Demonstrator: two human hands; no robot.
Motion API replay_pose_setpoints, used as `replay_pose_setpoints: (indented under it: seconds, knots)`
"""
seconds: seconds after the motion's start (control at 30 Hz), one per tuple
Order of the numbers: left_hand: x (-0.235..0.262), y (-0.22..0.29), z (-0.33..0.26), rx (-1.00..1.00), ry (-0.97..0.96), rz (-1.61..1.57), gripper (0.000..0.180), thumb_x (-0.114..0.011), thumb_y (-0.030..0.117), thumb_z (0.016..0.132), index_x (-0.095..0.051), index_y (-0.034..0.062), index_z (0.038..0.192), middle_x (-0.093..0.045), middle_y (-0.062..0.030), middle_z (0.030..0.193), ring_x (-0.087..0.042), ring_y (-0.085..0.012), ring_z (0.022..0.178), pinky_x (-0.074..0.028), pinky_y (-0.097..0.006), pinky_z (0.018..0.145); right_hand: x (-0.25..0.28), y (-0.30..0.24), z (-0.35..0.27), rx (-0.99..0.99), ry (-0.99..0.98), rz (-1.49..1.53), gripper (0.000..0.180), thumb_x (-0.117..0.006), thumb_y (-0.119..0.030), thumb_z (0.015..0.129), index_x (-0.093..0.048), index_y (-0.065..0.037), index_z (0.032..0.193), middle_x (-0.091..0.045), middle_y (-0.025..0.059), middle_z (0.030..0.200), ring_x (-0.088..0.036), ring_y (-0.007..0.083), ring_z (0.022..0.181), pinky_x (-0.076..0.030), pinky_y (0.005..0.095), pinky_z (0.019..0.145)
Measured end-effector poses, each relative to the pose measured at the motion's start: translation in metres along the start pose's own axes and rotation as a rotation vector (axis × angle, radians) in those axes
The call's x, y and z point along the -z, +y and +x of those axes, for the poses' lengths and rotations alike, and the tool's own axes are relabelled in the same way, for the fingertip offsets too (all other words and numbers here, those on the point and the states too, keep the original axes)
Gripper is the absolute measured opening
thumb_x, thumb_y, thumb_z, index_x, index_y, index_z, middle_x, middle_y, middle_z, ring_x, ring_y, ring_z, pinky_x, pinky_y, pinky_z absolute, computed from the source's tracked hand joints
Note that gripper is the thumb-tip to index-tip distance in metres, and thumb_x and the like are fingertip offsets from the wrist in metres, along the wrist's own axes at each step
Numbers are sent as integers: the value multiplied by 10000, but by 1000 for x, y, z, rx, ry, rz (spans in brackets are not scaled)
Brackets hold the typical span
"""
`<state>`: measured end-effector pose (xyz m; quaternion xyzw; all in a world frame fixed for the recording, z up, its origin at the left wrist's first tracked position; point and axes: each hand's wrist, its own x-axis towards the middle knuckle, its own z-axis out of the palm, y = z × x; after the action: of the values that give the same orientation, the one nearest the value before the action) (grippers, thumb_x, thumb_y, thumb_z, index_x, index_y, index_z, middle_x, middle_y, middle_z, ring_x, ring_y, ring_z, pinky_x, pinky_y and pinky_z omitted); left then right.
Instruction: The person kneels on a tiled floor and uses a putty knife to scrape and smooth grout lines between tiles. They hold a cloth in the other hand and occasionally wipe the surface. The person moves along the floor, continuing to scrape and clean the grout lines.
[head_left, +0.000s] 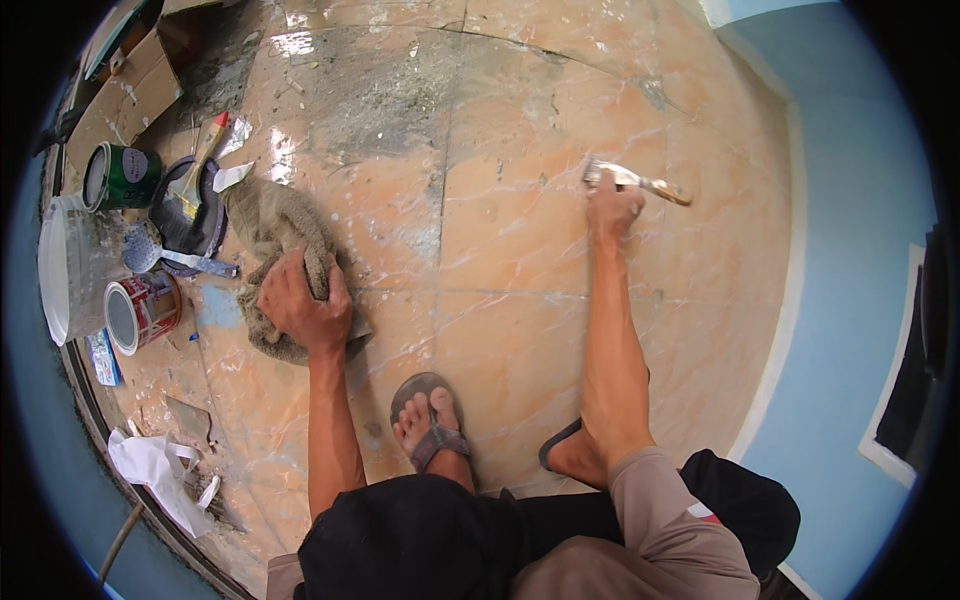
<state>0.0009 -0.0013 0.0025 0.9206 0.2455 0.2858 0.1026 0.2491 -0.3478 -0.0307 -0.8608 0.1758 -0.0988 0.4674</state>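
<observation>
On tiled floor (pixel 520 330): left hand (pixel 300 305) closed, gripping brown rag (pixel 275 230); right hand (pixel 612 208) closed around paintbrush (pixel 640 182); paint cans (pixel 140 310) near left.

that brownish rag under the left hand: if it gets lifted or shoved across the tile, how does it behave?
Likely floppy: the rag lies crumpled in folds and bunches up under the left hand, so it would sag when lifted. Probably light, being plain cloth. Pushed, it should slide and wrinkle rather than roll; the glossy tiled floor looks smooth, though paint smears might drag it.
</observation>
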Motion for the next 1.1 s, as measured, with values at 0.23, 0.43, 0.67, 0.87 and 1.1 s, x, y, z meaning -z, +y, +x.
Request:
replay_pose_setpoints:
  seconds: [0.23,0.43,0.67,0.87,1.1]
  knots:
    - [0,-4,0,-4,4,24,394,-815,215,818,-711,80,1173,-720,-105,1117,-653,-310,1105,-408,-424,1020,-14,14,16,163,-34,-210,294,-736,-191,901,-711,85,803,-754,199,772,-750,303,708,-573,412,662]
    - [1,0,0,-5,-3,23,385,-814,220,823,-711,78,1166,-721,-103,1111,-656,-305,1098,-411,-423,1017,-22,9,24,141,34,-143,292,-738,-178,895,-700,87,779,-738,228,751,-737,328,669,-567,431,655]
    - [-2,2,0,-13,6,13,390,-814,220,817,-713,75,1165,-723,-102,1110,-661,-308,1096,-412,-422,1021,-23,-10,16,74,6,-92,331,-759,-209,880,-689,97,774,-729,258,761,-742,390,724,-573,470,703]
    - [-2,-3,-1,-10,14,7,413,-815,230,814,-708,75,1182,-723,-106,1105,-661,-308,1095,-409,-422,1018,-25,-5,37,75,53,-54,339,-763,-218,887,-694,102,801,-739,244,772,-740,393,740,-570,470,715]
    - [0,-7,-1,1,-4,26,405,-815,230,810,-712,79,1171,-721,-106,1115,-659,-307,1097,-407,-423,1016,-42,-26,-8,295,-91,-285,325,-755,-226,898,-705,78,794,-730,220,738,-720,335,645,-562,458,652]
